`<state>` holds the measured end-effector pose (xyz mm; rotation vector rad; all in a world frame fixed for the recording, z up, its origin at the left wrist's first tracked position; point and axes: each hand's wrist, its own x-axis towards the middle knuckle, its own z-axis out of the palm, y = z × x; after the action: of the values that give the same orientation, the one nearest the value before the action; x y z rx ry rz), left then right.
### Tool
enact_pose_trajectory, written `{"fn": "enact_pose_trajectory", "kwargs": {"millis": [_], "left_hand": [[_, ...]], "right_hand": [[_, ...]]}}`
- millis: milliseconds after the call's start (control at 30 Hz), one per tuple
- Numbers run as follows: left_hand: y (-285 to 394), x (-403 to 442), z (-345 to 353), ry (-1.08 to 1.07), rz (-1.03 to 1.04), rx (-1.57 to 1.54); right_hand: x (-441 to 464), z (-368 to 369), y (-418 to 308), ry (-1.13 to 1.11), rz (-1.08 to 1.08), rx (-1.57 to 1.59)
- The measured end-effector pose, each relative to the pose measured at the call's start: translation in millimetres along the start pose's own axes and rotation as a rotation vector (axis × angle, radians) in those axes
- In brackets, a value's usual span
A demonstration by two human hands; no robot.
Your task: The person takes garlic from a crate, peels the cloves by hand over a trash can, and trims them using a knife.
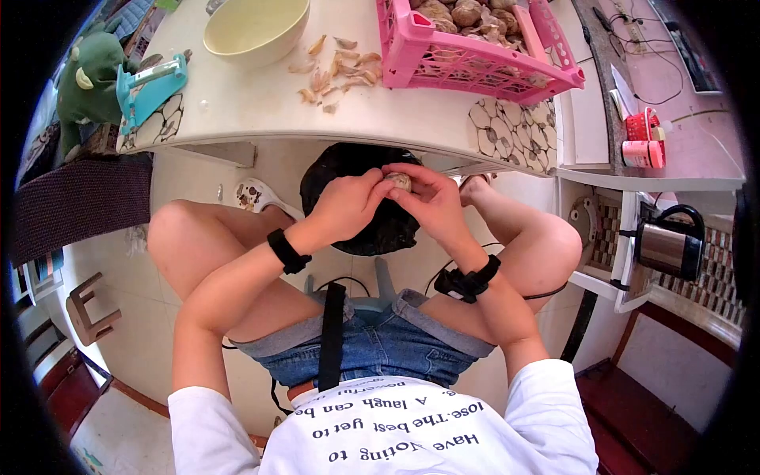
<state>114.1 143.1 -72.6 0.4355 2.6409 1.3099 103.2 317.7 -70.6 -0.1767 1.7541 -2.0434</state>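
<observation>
Garlic, a single pale, roundish bulb, is sitting between the person's two hands, over a black plastic bag that is standing open between the spread knees. The left hand is coming in from one side, its fingers lying close together and pressing against the bulb. The right hand is gripping it from the other side, the thumb bearing on the near face and the fingers curling around the far side. Both forearms are reaching forward over the thighs, each wearing a black wristband, the left one plain and the right one carrying a small dark device.

Just beyond the hands, a white worktop is stretching across the view, its corners showing a stone-like pattern. Loose cloves are lying scattered on it, near a pale yellow bowl that is standing to their left. To their right, a pink slatted crate is holding a heap of bulbs. A turquoise object is resting at the left end, beside a green plush toy.

The person is wearing denim shorts and a white printed shirt. Off to the right, well apart from the hands, a metal kettle with a black handle is standing.
</observation>
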Motion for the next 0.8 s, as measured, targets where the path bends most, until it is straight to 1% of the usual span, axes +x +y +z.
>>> {"fn": "enact_pose_trajectory", "kwargs": {"millis": [67,167,200,333,400,433,500,533,600,733,800], "left_hand": [[-1.5,-1.6,2.1,0.013,0.022,-0.001],[-5.3,-1.8,6.5,0.060,0.048,-0.023],[-6.2,-0.9,7.5,0.097,0.051,-0.045],[-16.0,4.1,12.9,0.119,0.036,-0.167],[-20.9,7.0,14.1,0.013,-0.102,-0.570],[-17.2,6.3,9.8,0.012,-0.101,-0.570],[-8.5,4.3,-2.2,-0.238,-0.480,-1.003],[-9.9,4.0,-1.9,-0.239,-0.479,-1.002],[-13.7,3.3,-1.3,-0.281,-0.547,-1.099],[-18.1,5.2,-2.0,-0.303,-0.553,-1.121],[-19.6,7.1,0.4,-0.216,-0.504,-0.854]], "right_hand": [[0.4,0.3,0.1,-0.016,0.029,-0.012],[1.9,3.6,-1.2,0.048,0.022,-0.016],[2.8,3.5,-1.4,0.045,0.022,0.029],[3.8,2.7,-5.8,0.036,0.052,0.123],[3.8,1.1,-2.4,0.029,0.064,0.163],[3.9,0.1,-1.3,0.018,0.078,0.201],[4.2,-3.2,-2.1,0.004,0.080,0.178],[4.4,-4.7,-2.4,-0.010,0.083,0.156],[5.4,-7.4,2.0,-0.012,0.061,0.167],[5.2,-10.9,4.1,-0.008,0.032,0.137],[6.0,-12.4,7.4,0.004,0.052,0.107]]}}
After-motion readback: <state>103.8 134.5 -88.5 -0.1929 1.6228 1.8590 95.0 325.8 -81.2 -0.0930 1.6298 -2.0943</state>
